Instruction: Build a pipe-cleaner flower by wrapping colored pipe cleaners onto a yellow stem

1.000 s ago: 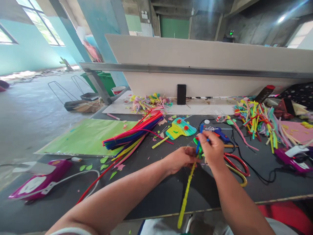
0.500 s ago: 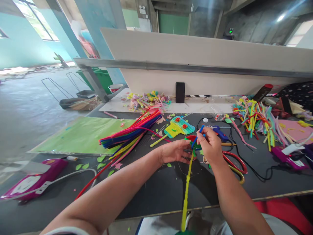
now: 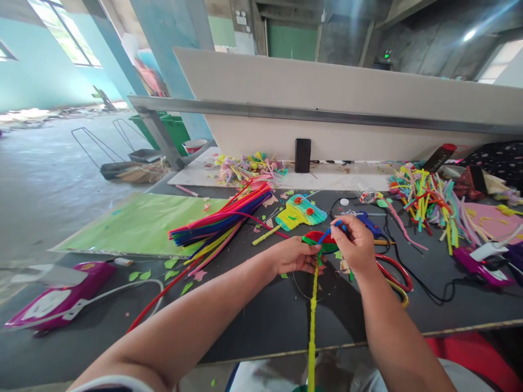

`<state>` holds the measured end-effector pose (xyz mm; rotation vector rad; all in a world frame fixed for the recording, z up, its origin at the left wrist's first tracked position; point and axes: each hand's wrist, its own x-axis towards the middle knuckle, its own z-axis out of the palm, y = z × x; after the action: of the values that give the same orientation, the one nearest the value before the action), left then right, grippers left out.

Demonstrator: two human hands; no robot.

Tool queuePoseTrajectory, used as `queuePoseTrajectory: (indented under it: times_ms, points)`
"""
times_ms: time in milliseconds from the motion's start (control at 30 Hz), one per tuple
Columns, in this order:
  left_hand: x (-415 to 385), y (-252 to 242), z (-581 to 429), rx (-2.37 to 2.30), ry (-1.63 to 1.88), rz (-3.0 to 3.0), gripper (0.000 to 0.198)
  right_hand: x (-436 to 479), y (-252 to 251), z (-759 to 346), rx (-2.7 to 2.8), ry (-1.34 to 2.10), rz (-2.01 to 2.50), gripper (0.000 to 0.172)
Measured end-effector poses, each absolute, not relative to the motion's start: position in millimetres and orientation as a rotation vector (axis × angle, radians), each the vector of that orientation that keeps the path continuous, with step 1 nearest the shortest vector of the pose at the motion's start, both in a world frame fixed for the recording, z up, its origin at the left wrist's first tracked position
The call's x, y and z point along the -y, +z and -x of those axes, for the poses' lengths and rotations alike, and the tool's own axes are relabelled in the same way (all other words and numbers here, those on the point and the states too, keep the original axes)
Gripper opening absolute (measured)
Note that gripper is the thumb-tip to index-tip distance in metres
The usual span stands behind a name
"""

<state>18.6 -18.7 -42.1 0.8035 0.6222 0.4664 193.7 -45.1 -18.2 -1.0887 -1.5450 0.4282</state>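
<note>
Head view, the only one I have on my feed.

Item: left hand (image 3: 292, 255), thumb and fingers closed on a red and green fuzzy-stem piece (image 3: 312, 238), at its near edge, above the middle of the dark grey table (image 3: 261, 332).
Item: right hand (image 3: 354, 242), apart from the left, fingertips pinched on a thin blue fuzzy strip (image 3: 326, 235) that slants down to the piece.
Item: long yellow fuzzy stalk (image 3: 312, 321), hanging from the piece past the near table edge.
Item: turquoise and yellow flat fuzzy shape (image 3: 304, 211) with red rosettes, lying just beyond the hands.
Item: loose bundle of red, blue and yellow fuzzy stems (image 3: 220, 218), left.
Item: blue glue gun (image 3: 365, 222), just beyond the right hand; red-handled scissors (image 3: 406, 279), right of it.

Progress, as I judge it: the coloured body is formed and the stalk appears joined. The blue strip's upper end is unattached, so the piece looks unfinished. How firmly its lower end is fixed, I cannot tell.
</note>
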Motion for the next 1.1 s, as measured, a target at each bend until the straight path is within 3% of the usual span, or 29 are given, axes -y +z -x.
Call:
queuePoseTrajectory:
  times_ms: [133, 267, 333, 567, 767, 967, 1100]
  points:
    - [20, -47, -20, -0.632, 0.471, -0.82, 0.036, 44, -16, -191, 1.37, 0.611, 0.897, 0.011]
    - [16, -48, -16, -0.637, 0.543, -0.836, 0.031, 38, -11, -187, 1.224, 0.744, 0.678, 0.04]
    - [11, -46, -11, -0.631, 0.617, -0.842, 0.024, 33, -11, -189, 1.089, 0.729, 0.672, 0.046]
    - [-7, -43, 0, -0.532, 0.908, -0.764, 0.016, 15, -31, -201, 0.808, 0.838, 1.001, 0.054]
    - [-5, -45, -1, -0.489, 0.905, -0.772, 0.017, 16, -38, -194, 1.159, 1.199, 1.031, 0.049]
    - [-3, -51, -5, -0.658, 0.804, -0.805, 0.026, 8, -54, -195, 1.212, 1.131, 1.211, 0.041]
    - [-3, -55, -9, -0.831, 1.068, -0.895, 0.044, 6, -58, -186, 1.221, 1.053, 1.228, 0.058]
